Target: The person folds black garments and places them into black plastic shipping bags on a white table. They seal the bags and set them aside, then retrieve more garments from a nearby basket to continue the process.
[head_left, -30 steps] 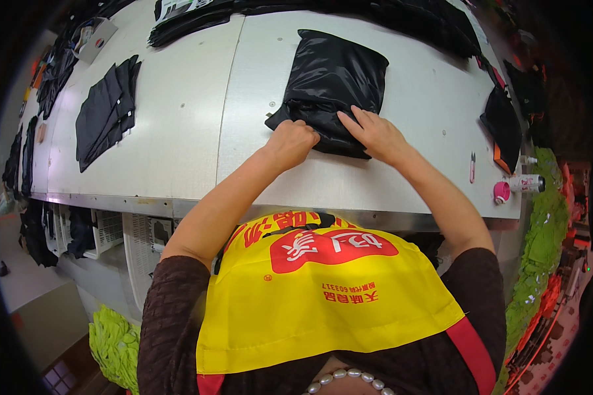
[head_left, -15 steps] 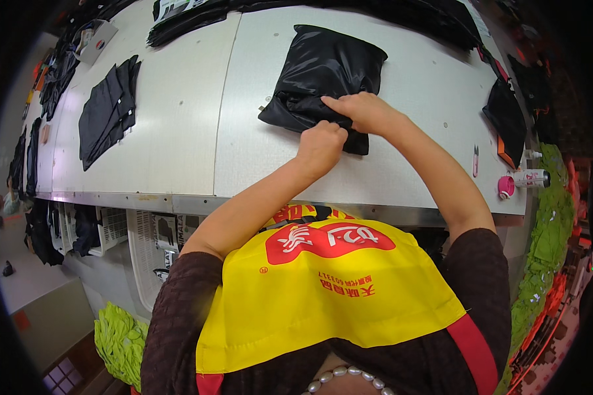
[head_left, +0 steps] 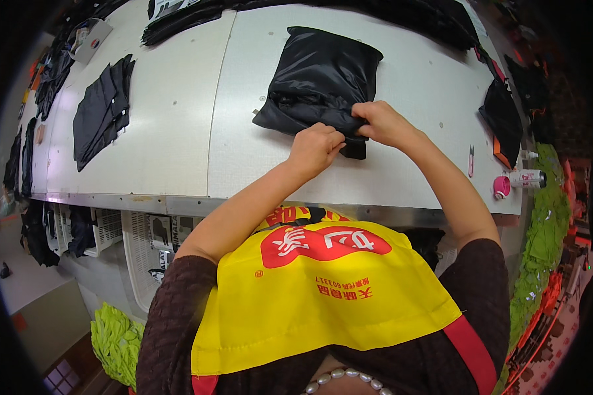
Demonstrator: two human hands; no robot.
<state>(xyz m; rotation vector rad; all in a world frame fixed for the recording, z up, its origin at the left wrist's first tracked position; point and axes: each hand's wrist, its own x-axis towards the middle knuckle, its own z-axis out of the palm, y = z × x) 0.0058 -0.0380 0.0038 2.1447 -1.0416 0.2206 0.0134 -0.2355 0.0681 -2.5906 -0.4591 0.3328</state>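
Note:
A shiny black garment (head_left: 324, 66), folded into a puffy square, lies on the pale table in front of me. Its near edge is bunched and turned over, and a narrow flap hangs out toward me. At that near edge my left hand (head_left: 315, 150) is closed, pinching the fabric. My right hand (head_left: 387, 125) grips the folded edge at the right corner between thumb and fingers. The part of the cloth inside both grips is hidden.
A fanned stack of black pieces (head_left: 102, 112) lies left on the table (head_left: 178, 131). Black piles (head_left: 415, 20) line the far edge. Pink-handled thread snips (head_left: 471, 161), a bottle (head_left: 528, 178) and a pink lid (head_left: 501, 187) lie right. White baskets (head_left: 138, 257) stand below the front edge.
My right hand has shifted right along the folded edge, toward the corner. My left hand stays at the near edge, slightly lower. The whole view has drifted a little.

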